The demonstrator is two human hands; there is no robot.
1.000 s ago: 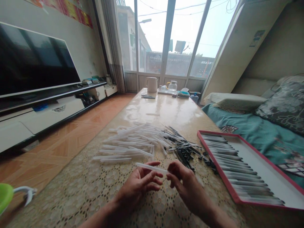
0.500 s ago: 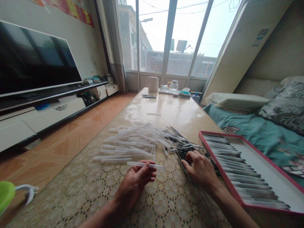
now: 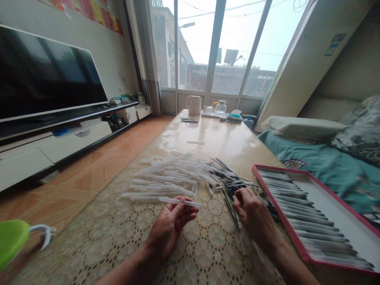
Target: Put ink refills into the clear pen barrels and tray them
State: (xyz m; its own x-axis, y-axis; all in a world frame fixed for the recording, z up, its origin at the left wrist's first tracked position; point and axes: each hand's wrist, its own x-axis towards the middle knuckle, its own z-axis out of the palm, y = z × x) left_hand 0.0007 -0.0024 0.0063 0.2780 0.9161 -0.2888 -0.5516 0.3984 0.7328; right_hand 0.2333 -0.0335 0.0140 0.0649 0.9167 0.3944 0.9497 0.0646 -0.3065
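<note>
My left hand [image 3: 172, 223] is closed on a clear plastic pen barrel [image 3: 181, 202], held level just above the table. My right hand [image 3: 252, 213] rests with curled fingers on the pile of thin black refills [image 3: 230, 190]; whether it grips one is hidden. A heap of clear pen barrels [image 3: 169, 178] lies beyond my left hand. To the right stands a red-edged tray [image 3: 326, 206] with several finished pens laid in a row.
The long table [image 3: 208, 138] has a lace-pattern cover near me. At its far end are a white jug [image 3: 194, 105], a glass pot [image 3: 221, 107] and small items. A TV unit stands left, a teal sofa right, a green object [image 3: 12, 245] at lower left.
My right hand has left the barrel and moved right onto the black refills. My left hand keeps holding the barrel, shifted slightly lower.
</note>
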